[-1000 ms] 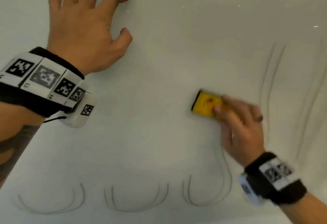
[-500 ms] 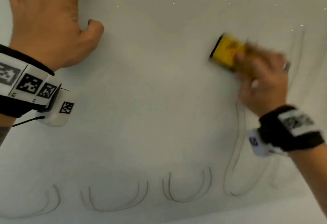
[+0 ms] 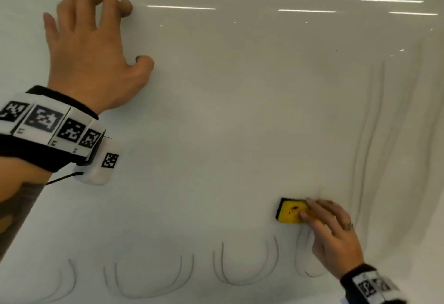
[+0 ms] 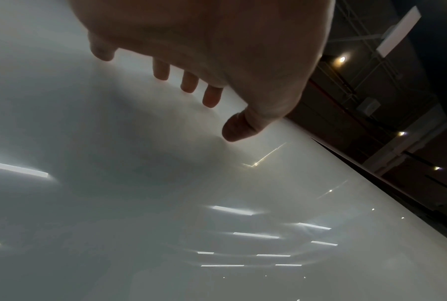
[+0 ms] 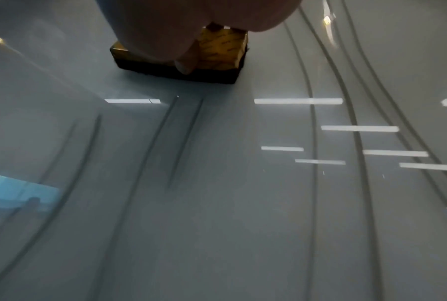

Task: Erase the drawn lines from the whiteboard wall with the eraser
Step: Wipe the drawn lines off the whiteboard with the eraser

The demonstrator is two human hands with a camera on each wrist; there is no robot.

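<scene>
The yellow eraser (image 3: 292, 212) is gripped by the right hand (image 3: 332, 234) and pressed on the whiteboard wall (image 3: 228, 116) (drawn lines (image 3: 245, 265) below); the left hand (image 3: 92, 60), fingers (image 3: 125, 7) loosely spread, is braced on it.

No readable text; wrist bands (image 3: 50, 126) bear only coded square markers; eraser (image 5: 217, 48) print illegible

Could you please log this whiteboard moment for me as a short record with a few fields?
surface: whiteboard wall, glossy, reflecting ceiling lights
tool: yellow eraser with a dark underside, flat against the wall
right hand: holds the eraser
left hand: fingers spread, fingertips on the wall, holding nothing
marks left: curved lines along the bottom; long strokes at the right
</scene>
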